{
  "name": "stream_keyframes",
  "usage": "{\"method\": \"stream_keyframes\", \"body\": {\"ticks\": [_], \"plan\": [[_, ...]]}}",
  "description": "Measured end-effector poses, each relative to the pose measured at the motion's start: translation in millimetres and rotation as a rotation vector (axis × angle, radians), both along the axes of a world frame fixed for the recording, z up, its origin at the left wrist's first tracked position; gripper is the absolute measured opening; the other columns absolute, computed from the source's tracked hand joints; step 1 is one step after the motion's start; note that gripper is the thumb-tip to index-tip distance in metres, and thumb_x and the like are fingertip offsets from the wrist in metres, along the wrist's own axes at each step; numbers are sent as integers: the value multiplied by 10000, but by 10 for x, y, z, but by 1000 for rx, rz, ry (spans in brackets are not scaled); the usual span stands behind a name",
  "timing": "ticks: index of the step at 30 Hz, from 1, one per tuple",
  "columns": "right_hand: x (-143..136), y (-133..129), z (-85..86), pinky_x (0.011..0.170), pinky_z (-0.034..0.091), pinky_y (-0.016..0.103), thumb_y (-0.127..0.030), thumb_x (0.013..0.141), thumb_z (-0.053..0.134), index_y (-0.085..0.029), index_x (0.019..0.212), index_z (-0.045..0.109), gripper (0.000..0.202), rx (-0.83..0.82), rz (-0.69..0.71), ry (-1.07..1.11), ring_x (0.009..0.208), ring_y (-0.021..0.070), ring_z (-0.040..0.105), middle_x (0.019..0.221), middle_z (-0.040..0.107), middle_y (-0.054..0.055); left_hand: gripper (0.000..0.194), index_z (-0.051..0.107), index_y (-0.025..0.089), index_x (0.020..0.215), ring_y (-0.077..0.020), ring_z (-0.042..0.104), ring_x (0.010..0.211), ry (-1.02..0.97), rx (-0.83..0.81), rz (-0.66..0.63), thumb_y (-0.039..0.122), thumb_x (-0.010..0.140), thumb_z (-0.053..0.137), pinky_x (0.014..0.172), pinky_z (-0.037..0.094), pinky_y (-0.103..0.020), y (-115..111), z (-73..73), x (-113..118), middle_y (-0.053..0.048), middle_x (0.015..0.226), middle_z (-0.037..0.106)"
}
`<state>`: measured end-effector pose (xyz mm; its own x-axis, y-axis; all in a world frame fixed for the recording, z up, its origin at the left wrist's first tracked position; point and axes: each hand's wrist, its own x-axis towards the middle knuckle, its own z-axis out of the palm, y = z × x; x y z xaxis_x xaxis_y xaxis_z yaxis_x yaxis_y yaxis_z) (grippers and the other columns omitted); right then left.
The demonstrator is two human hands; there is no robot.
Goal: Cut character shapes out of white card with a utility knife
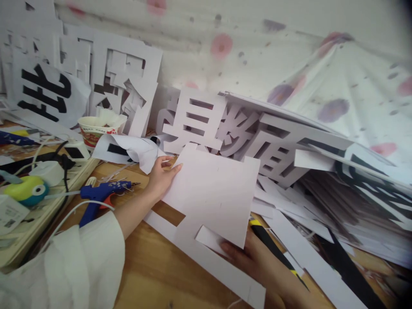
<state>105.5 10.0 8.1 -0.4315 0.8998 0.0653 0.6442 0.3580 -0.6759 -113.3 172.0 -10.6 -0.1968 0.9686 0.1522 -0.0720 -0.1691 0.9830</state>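
A large white board cutout [215, 189], with notched edges and a long strip along its lower side, is tilted above the wooden table. My left hand [162, 177] grips its upper left edge, thumb on the face and fingers behind. At the lower right, my right hand [249, 253] holds the same cutout, its fingers partly hidden by the board. A blue glue gun [101, 193] lies on the table left of my left forearm. Beyond the cutout stands a white cut-out character [196, 120].
A power strip [48, 206] with plugs and cables runs along the left. A paper bowl [98, 128] and curled paper [131, 150] sit behind. On the right are a black-and-yellow cutter [273, 246], white strips [309, 253] and stacked boards [334, 201].
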Motion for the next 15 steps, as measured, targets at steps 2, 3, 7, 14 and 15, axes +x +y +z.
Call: {"method": "stream_keyframes", "body": {"ticks": [2, 3, 7, 14, 15], "plan": [[21, -7, 8, 901, 400, 392, -305, 886, 427, -277, 1079, 552, 232, -11, 14, -13, 1048, 235, 511, 1184, 554, 31, 386, 537, 215, 963, -73, 501, 633, 12, 32, 6, 298, 631, 716, 633, 407, -225, 7, -5, -2, 21, 861, 475], [30, -9, 10, 911, 392, 392, -308, 886, 427, -279, 1083, 548, 233, -24, 11, -15, 1053, 233, 508, 1195, 547, 27, 390, 539, 218, 970, -73, 503, 634, 20, 47, 13, 295, 632, 718, 639, 409, -227, 9, -10, 0, 20, 865, 476], [42, 2, 38, 928, 374, 379, -333, 891, 412, -274, 1020, 562, 206, -104, 8, -1, 1076, 225, 487, 1116, 573, 12, 388, 541, 225, 988, -76, 511, 631, 53, 96, 46, 301, 648, 712, 644, 416, -232, -16, -34, 45, 17, 871, 480], [118, -65, 136, 696, 411, 290, -271, 868, 438, -227, 858, 544, 116, -165, -7, -127, 773, 171, 535, 839, 595, 7, 356, 567, 227, 935, -63, 455, 561, 99, 158, 201, 248, 623, 739, 586, 375, -210, 101, 27, -148, 40, 826, 515], [154, -89, 134, 629, 397, 275, -267, 860, 446, -221, 803, 530, 111, -184, -52, -158, 693, 156, 515, 766, 576, -5, 336, 557, 221, 932, -65, 446, 562, 84, 155, 271, 221, 640, 722, 574, 361, -208, 162, 42, -228, 43, 811, 501]]}}
